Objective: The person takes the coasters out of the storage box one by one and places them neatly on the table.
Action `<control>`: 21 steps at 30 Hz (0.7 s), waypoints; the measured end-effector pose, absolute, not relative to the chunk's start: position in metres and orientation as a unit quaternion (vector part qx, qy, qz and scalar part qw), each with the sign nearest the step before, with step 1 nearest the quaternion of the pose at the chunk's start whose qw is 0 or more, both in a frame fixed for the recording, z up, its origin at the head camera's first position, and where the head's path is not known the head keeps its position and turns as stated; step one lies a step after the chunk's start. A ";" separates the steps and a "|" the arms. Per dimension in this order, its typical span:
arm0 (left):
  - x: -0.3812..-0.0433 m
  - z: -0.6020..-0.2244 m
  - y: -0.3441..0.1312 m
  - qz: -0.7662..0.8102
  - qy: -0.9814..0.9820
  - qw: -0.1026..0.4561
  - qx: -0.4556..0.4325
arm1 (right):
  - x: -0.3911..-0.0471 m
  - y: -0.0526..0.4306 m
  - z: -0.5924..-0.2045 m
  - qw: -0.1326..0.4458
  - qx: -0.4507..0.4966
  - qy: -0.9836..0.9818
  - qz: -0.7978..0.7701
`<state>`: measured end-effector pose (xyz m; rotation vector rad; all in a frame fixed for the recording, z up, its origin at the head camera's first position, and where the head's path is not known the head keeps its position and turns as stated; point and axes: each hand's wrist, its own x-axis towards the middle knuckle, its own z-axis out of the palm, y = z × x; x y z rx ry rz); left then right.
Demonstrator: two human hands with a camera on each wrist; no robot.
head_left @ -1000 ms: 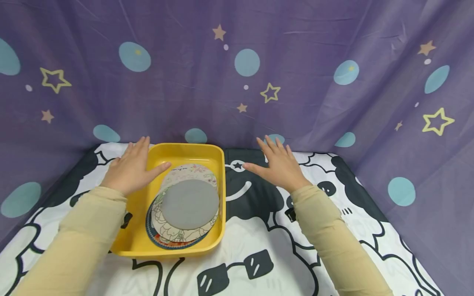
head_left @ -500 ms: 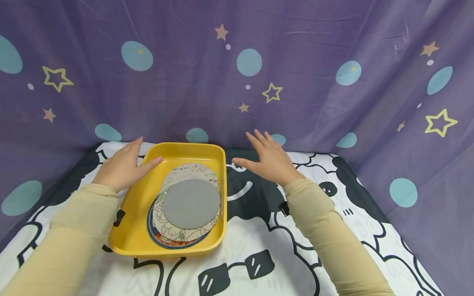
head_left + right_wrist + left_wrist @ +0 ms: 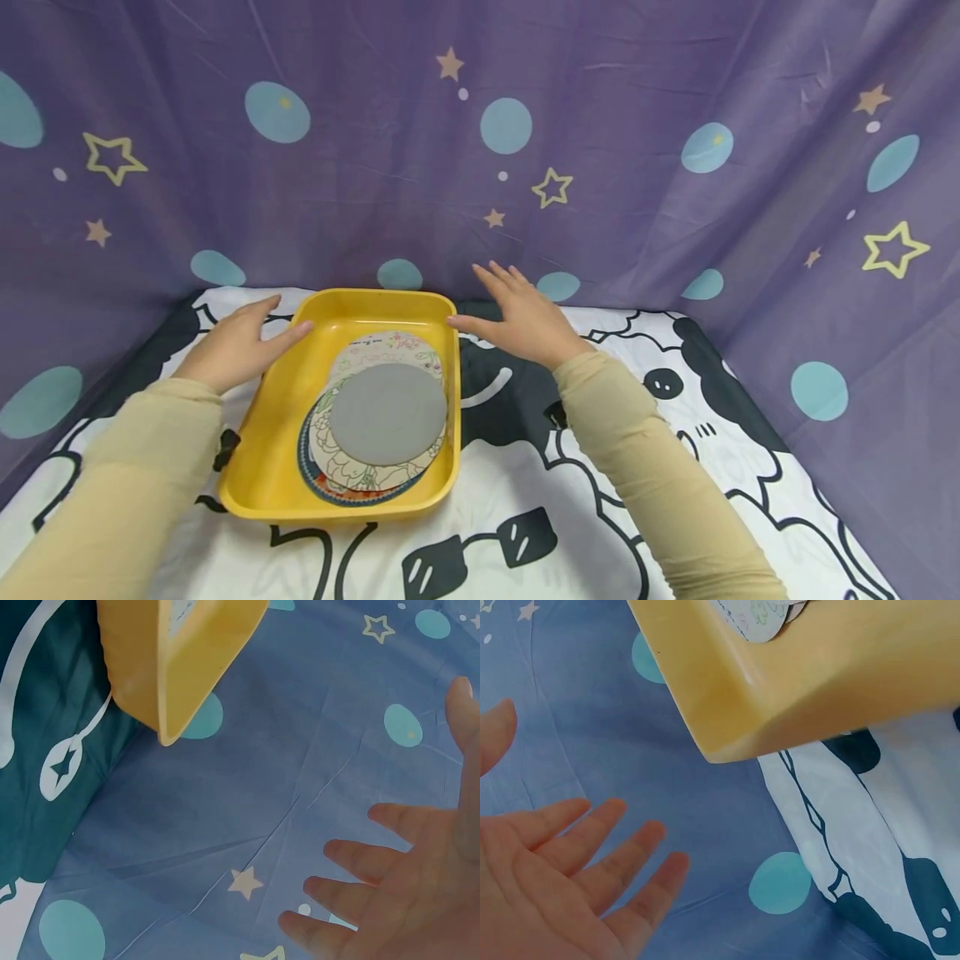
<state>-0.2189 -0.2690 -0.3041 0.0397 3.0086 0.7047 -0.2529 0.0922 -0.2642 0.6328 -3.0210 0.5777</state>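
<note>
A yellow plastic tray (image 3: 258,467) lies left of centre in the head view. Inside it several round flat pieces overlap: a plain grey disc (image 3: 387,414) on top, a flower-patterned disc (image 3: 352,475) under it, a pale printed disc (image 3: 397,343) behind, and a blue-rimmed disc (image 3: 330,493) lowest, mostly hidden. My left hand (image 3: 232,343), fingers straight and thumb apart, is at the tray's left side and holds nothing. My right hand (image 3: 521,321) is beyond the tray's right rim, fingers spread, thumb tip overlapping the back right corner in this view. Both wrist views show bare palms.
A white cloth (image 3: 517,475) with black cartoon sheep covers the table. Behind it and along the sides hangs a purple curtain (image 3: 420,183) with stars and blue ovals. Dark wrist-camera pieces show beside both sleeves.
My right hand has moved left toward the tray's right rim. My left hand has drawn slightly left and down. The tray and discs have stayed put.
</note>
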 end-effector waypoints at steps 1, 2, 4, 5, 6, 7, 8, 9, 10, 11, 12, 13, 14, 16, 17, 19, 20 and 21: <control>-0.219 -0.304 -0.270 0.234 0.972 0.027 0.012 | -0.253 0.091 -0.264 -0.002 0.202 -0.961 0.187; -0.218 -0.305 -0.271 0.238 0.971 0.027 0.011 | -0.253 0.089 -0.263 -0.005 0.203 -0.961 0.190; -0.218 -0.305 -0.272 0.244 0.969 0.026 0.013 | -0.253 0.087 -0.262 -0.011 0.204 -0.959 0.195; -0.218 -0.306 -0.273 0.246 0.969 0.025 0.015 | -0.253 0.086 -0.261 -0.013 0.205 -0.959 0.198; -0.219 -0.306 -0.274 0.249 0.968 0.024 0.017 | -0.253 0.085 -0.260 -0.016 0.205 -0.958 0.202; -0.219 -0.307 -0.275 0.251 0.967 0.024 0.019 | -0.253 0.084 -0.260 -0.019 0.205 -0.957 0.205; -0.219 -0.308 -0.276 0.254 0.967 0.024 0.020 | -0.252 0.083 -0.259 -0.021 0.206 -0.956 0.208; -0.219 -0.308 -0.277 0.257 0.966 0.023 0.022 | -0.252 0.081 -0.259 -0.022 0.208 -0.955 0.212; -0.219 -0.310 -0.278 0.261 0.965 0.024 0.023 | -0.252 0.079 -0.258 -0.025 0.209 -0.954 0.215; -0.219 -0.311 -0.279 0.263 0.964 0.024 0.024 | -0.251 0.078 -0.258 -0.028 0.209 -0.953 0.218; -0.219 -0.312 -0.280 0.264 0.964 0.025 0.023 | -0.251 0.076 -0.258 -0.030 0.209 -0.952 0.221; -0.219 -0.314 -0.281 0.267 0.963 0.027 0.021 | -0.251 0.075 -0.258 -0.033 0.209 -0.952 0.223; -0.219 -0.316 -0.282 0.268 0.963 0.028 0.019 | -0.251 0.073 -0.258 -0.035 0.208 -0.951 0.225; -0.220 -0.319 -0.283 0.267 0.963 0.032 0.014 | -0.251 0.071 -0.258 -0.040 0.206 -0.950 0.231; -0.220 -0.320 -0.284 0.266 0.963 0.034 0.011 | -0.251 0.069 -0.258 -0.042 0.206 -0.949 0.235; -0.221 -0.322 -0.285 0.263 0.964 0.037 0.007 | -0.251 0.067 -0.258 -0.045 0.208 -0.946 0.245; -0.221 -0.323 -0.286 0.260 0.965 0.037 0.007 | -0.252 0.066 -0.258 -0.048 0.211 -0.944 0.251; -0.221 -0.325 -0.287 0.257 0.966 0.036 0.007 | -0.252 0.065 -0.259 -0.050 0.213 -0.942 0.256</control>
